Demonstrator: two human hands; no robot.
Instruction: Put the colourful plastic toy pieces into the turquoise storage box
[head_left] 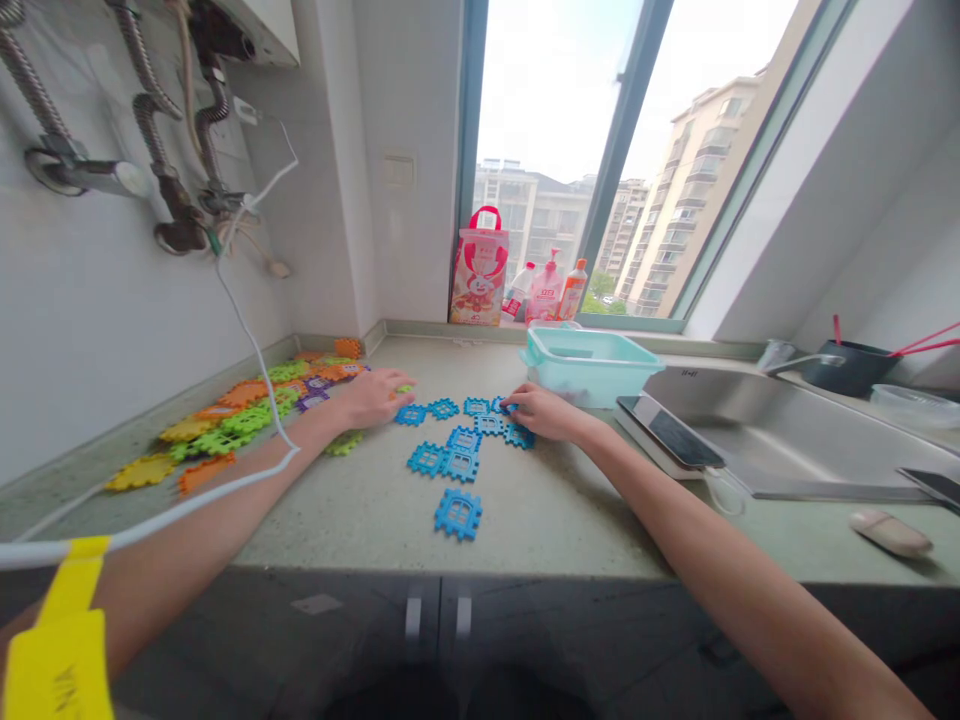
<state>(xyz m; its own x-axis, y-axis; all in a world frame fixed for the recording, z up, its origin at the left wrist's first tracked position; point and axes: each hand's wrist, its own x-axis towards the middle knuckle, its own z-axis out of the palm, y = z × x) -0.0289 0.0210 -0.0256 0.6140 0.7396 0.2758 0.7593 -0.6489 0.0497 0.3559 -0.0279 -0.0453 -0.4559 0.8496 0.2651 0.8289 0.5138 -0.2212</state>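
Several blue square puzzle blocks (457, 455) with notched edges lie on the speckled countertop (540, 530), one (457, 513) apart near the front edge. My right hand (541, 412) rests at the right end of the blue group, fingers curled on a blue block (501, 405). My left hand (375, 397) lies palm down beside a small blue block (410, 414), fingers extended over a green piece. To the left spreads a pile of orange, green, yellow and purple blocks (247, 412).
A mint plastic tub (589, 365) stands behind my right hand. A scale (667, 435) and steel sink (787, 435) are at right, a soap bar (891, 532) near the front. Bottles and a bag (480, 268) line the window sill. A white cable (247, 340) hangs over my left arm.
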